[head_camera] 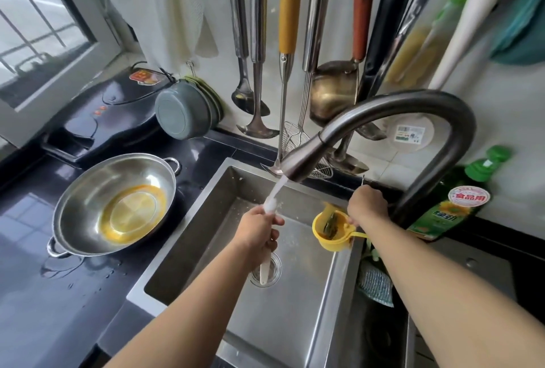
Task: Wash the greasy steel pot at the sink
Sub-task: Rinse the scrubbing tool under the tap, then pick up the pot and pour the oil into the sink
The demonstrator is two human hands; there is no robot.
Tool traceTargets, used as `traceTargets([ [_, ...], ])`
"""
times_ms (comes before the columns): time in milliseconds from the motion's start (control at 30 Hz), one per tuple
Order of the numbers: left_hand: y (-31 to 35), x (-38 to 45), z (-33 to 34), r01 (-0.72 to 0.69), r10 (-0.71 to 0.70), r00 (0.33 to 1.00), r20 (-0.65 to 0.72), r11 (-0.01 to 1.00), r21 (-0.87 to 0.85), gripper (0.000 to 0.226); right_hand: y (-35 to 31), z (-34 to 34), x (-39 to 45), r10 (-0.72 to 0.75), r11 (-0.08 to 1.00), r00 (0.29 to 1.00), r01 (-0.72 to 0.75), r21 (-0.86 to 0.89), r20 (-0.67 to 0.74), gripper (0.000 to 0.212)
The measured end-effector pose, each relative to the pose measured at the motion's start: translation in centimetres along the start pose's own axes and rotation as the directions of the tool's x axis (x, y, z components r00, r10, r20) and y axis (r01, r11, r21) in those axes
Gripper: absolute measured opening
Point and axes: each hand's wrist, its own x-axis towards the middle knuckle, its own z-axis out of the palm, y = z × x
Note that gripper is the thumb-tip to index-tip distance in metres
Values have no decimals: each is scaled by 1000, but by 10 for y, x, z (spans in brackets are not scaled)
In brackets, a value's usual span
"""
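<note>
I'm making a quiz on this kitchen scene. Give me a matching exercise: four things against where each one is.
Things:
1. steel pot
2. yellow cup
3. green bottle
4. white brush

Places:
A. in the left hand, under the running water
B. on the black counter, left of the sink
C. beside the tap, at the wall
D. on the sink's right edge, at the right hand

Pairs: 1-B, 2-D, 3-C, 4-A

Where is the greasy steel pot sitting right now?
In the head view, the steel pot sits on the black countertop left of the sink, in front of the black electric griddle, neither hand touching it.
</note>
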Motion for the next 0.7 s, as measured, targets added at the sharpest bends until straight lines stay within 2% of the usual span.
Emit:
traceTargets([
  [100, -1, -2, -4, 27, -29, 999, -25, 998, -62, 33, -2, 0, 5, 90, 982, 995, -94, 164, 33, 16],
  [200, 0, -6, -11, 33, -35, 999, -24, 997, -68, 31, -4, -3, 12, 204, 885, 976, -219, 411, 80, 27],
  [267, -2, -10, -18, 45, -46, 999, -8, 997, -60, 30, -1, -4, 13, 228, 846, 968, -249, 472, 102, 27],
  [333, -6, -20, -26, 62, -61, 998, 14, 996, -59, 28, 4, -3, -1, 170, 915, 985, -161, 371, 7, 26],
  [400, -11, -32, -32, 70, -66, 997, 51, 993, -91, 23, 10, 5, -34, 0, 980, 988, 31, 195, -156, 29],
  [433, -16, -36, -34, 80, -73, 995, 68, 991, -111, 20, 13, 14, -56, -99, 976, 977, 132, 174, -188, 28],
  [467, -20, -39, -35, 87, -78, 994, 78, 988, -126, 20, 16, 25, -81, -163, 958, 978, 188, 216, -130, 27],
  [500, -26, -39, -35, 92, -82, 993, 83, 987, -130, 22, 17, 36, -105, -195, 930, 980, 176, 322, 27, 31],
  [533, -31, -40, -32, 93, -80, 992, 98, 987, -134, 24, 14, 43, -131, -199, 869, 938, 34, 494, 285, 39],
  [567, -36, -39, -28, 98, -83, 990, 110, 986, -133, 25, 8, 50, -152, -239, 762, 807, -189, 619, 540, 46],
  [600, -39, -39, -25, 106, -91, 988, 122, 987, -125, 25, 2, 57, -168, -310, 648, 688, -352, 676, 656, 49],
  [633, -43, -38, -23, 106, -95, 988, 122, 990, -89, 22, -1, 68, -177, -354, 586, 654, -403, 704, 669, 46],
  [667, -49, -34, -22, 96, -93, 989, 117, 995, -23, 17, -4, 78, -180, -353, 576, 695, -367, 731, 627, 40],
  [700, -52, -35, -27, 80, -89, 991, 102, 993, 86, 13, -2, 91, -180, -288, 659, 778, -263, 705, 559, 33],
])
